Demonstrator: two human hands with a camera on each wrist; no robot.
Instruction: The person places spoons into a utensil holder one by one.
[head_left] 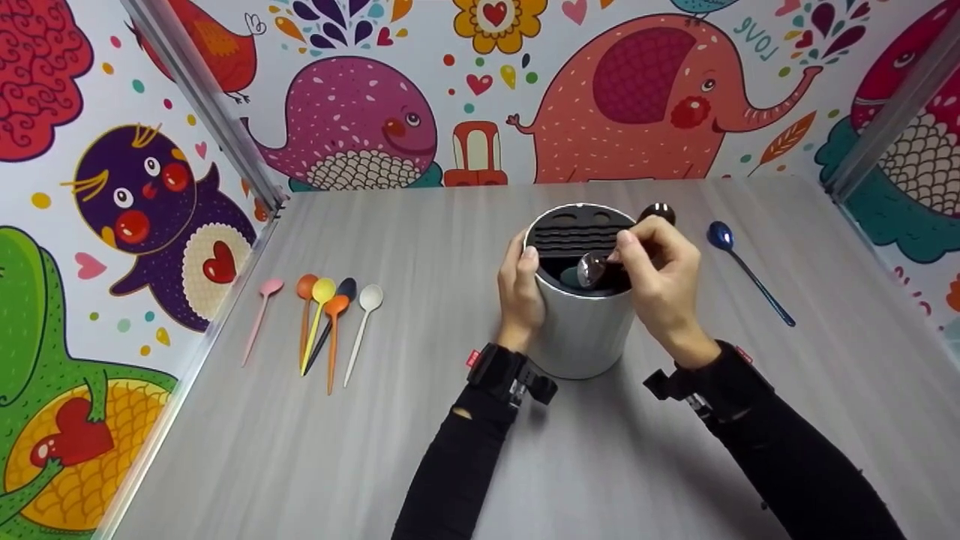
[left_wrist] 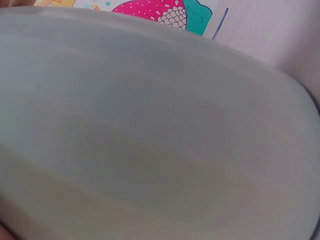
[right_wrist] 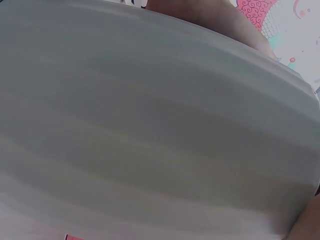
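Note:
A grey cylindrical utensil holder (head_left: 581,337) with a black slotted insert stands upright on the table. My left hand (head_left: 520,292) grips its left side, fingertips near the rim. Over the open part of its top, my right hand (head_left: 664,281) pinches a silver spoon (head_left: 591,270), its shiny bowl at the opening; the handle is mostly hidden by the fingers. A dark spoon (head_left: 658,213) shows its bowl just behind the right hand, the rest hidden. In both wrist views the holder's smooth wall (left_wrist: 160,125) fills most of the picture.
To the right lies a blue metallic spoon (head_left: 750,271). At the left are several coloured spoons: a pink spoon (head_left: 262,315), a white spoon (head_left: 364,330) and an overlapping group with a yellow spoon (head_left: 322,291). Cartoon-printed walls (head_left: 487,90) bound the table (head_left: 420,247).

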